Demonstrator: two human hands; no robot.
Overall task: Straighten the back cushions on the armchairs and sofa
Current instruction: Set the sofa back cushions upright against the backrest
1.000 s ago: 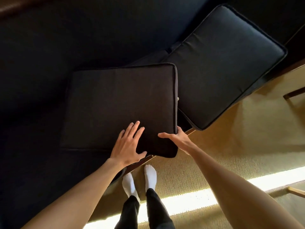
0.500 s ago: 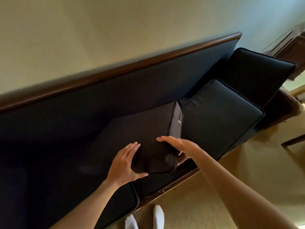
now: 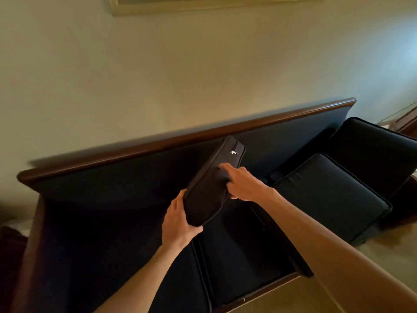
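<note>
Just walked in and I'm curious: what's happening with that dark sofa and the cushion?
A person is tidying the sofa. Both bare hands hold a dark back cushion tipped up on edge over the seat, its zipper side facing up. The left hand grips its lower corner; the right hand holds its near side. It is not yet set against the backrest. Two more dark cushions sit at the sofa's right end.

Dark back cushion (image 3: 209,188) raised edge-on above sofa (image 3: 135,199).
Tilted toward backrest, zipper edge uppermost, lower corner off the seat.
</note>
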